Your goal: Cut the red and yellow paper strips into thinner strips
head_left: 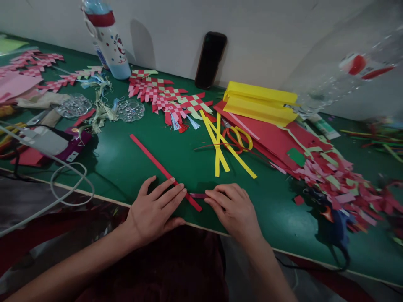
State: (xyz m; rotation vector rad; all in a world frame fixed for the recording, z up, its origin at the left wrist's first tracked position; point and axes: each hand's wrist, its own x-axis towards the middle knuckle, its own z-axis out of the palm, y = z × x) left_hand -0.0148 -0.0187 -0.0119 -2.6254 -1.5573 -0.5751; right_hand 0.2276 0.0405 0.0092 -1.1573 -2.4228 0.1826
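A long red paper strip (151, 157) lies slantwise on the green table near its front edge. My left hand (157, 205) rests flat across the lower part of this strip, fingers stretched out and pressing it down. From beside those fingertips a short purple strip (198, 195) runs to the right, meeting the red one. Its right end sits between the thumb and fingers of my right hand (231, 205), which is closed in a pinch. Where the two strips meet is partly hidden under the left fingers. Beyond the right hand lie several yellow paper strips (218, 147), some crossing.
Woven red and green paper pieces (170, 98) lie at the back beside a bottle (110, 46). A phone (210, 61) leans on the wall. Scissors (241, 138), folded yellow paper (260, 102) and paper scraps (343, 180) are right; a white cable (63, 197) hangs left.
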